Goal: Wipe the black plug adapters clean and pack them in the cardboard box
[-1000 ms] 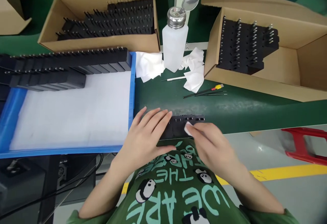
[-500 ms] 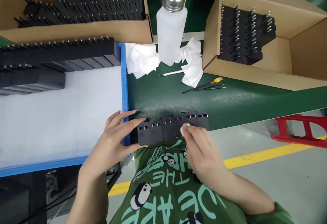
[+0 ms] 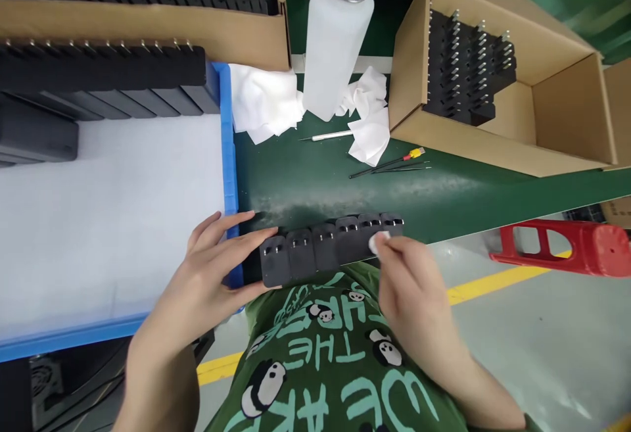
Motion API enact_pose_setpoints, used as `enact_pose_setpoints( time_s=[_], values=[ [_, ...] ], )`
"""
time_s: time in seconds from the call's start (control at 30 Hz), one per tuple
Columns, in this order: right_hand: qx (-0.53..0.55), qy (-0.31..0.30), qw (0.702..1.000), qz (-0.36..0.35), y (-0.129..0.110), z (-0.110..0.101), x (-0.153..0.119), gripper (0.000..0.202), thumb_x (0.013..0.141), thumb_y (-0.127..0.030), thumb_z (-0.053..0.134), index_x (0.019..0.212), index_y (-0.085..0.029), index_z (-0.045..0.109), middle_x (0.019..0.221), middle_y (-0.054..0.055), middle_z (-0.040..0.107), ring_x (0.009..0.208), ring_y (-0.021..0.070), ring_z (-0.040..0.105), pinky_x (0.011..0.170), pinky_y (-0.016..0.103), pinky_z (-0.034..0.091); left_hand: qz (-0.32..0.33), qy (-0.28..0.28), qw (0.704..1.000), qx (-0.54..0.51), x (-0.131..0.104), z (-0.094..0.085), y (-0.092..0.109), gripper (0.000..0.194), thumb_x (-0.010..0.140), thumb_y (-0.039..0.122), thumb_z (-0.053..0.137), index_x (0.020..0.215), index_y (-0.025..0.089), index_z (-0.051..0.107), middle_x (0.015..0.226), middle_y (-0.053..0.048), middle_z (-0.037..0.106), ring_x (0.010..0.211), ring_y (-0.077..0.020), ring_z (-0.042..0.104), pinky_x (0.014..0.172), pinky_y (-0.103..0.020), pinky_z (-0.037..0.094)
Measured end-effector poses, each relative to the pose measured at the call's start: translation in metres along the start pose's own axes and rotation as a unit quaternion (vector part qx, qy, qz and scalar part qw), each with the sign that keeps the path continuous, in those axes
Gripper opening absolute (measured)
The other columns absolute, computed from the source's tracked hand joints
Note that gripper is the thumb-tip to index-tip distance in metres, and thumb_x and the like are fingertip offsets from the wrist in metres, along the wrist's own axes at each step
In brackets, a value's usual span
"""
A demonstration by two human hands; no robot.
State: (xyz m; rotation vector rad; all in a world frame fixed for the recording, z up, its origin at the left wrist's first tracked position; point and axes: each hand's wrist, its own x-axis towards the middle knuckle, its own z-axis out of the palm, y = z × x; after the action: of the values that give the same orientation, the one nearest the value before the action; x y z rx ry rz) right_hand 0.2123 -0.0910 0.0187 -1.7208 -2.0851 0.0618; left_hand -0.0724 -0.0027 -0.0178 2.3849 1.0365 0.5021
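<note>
A row of several black plug adapters (image 3: pixel 325 248) with metal pins lies along the near edge of the green table. My left hand (image 3: pixel 211 271) grips the left end of the row between thumb and fingers, the other fingers spread. Pinched in my right hand (image 3: pixel 411 281) is a small piece of white wipe (image 3: pixel 378 242), which touches the adapters near the right end of the row. Beyond them, a white tool with a thin tip (image 3: pixel 331 135) and dark tweezers (image 3: pixel 404 168) rest on the table.
A blue-rimmed tray (image 3: pixel 229 149) with black adapters stands left. Cardboard boxes holding more adapters are at the back left (image 3: pixel 236 37) and right (image 3: pixel 503 149). Between them are a white bottle (image 3: pixel 335 50) and white wipes (image 3: pixel 266 100). A red stool (image 3: pixel 586 248) stands on the floor.
My right hand has slid the white wipe rightwards along the row, towards its right end. My left hand keeps its hold on the left end. The view has shifted slightly.
</note>
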Motion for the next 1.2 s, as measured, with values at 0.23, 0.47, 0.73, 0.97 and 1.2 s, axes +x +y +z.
enact_pose_setpoints(
  time_s=[0.23,0.47,0.73,0.97,1.2],
  values=[
    [-0.01,-0.027,0.98,-0.198,-0.059,0.031,0.035,0.027,0.087,0.006,0.049,0.107,0.006,0.068,0.096,0.02,0.066,0.086,0.0239,0.057,0.079,0.037,0.059,-0.005,-0.009,1.0,0.002,0.002,-0.002,0.006,0.053,0.091,0.039,0.069,0.138,0.026,0.05,0.13,-0.009,0.066,0.138,-0.0319,0.045,0.115,-0.055,0.035],
    [-0.03,-0.005,0.975,-0.218,-0.077,0.041,0.038,0.027,0.086,0.008,0.05,0.104,0.008,0.069,0.094,0.023,0.066,0.087,0.026,0.06,0.076,0.038,0.059,-0.012,-0.016,1.0,-0.005,0.003,-0.003,0.009,0.051,0.089,0.032,0.072,0.135,0.021,0.053,0.124,-0.006,0.07,0.138,-0.0314,0.045,0.118,-0.055,0.03],
    [0.018,-0.025,0.981,-0.192,-0.083,0.041,0.038,0.032,0.084,0.011,0.047,0.109,0.011,0.067,0.096,0.023,0.066,0.086,0.0258,0.058,0.072,0.039,0.06,-0.014,-0.007,1.0,-0.006,0.0,-0.002,0.009,0.046,0.089,0.028,0.071,0.131,0.017,0.055,0.124,-0.006,0.07,0.139,-0.0291,0.044,0.12,-0.053,0.026],
    [0.015,-0.057,0.969,-0.239,-0.08,0.036,0.038,0.031,0.09,0.004,0.044,0.112,0.006,0.067,0.1,0.02,0.068,0.091,0.0246,0.058,0.078,0.037,0.06,-0.02,-0.009,1.0,-0.009,0.0,-0.001,0.009,0.042,0.093,0.031,0.066,0.131,0.02,0.055,0.126,-0.007,0.07,0.14,-0.0292,0.044,0.119,-0.055,0.026],
    [0.029,-0.086,0.959,-0.267,-0.074,0.03,0.04,0.034,0.092,0.002,0.041,0.113,0.003,0.067,0.106,0.019,0.068,0.098,0.0251,0.06,0.082,0.035,0.06,-0.015,-0.004,1.0,-0.008,-0.001,-0.001,0.008,0.044,0.092,0.03,0.068,0.132,0.019,0.055,0.125,-0.006,0.071,0.14,-0.0286,0.044,0.119,-0.054,0.025]
  ],
)
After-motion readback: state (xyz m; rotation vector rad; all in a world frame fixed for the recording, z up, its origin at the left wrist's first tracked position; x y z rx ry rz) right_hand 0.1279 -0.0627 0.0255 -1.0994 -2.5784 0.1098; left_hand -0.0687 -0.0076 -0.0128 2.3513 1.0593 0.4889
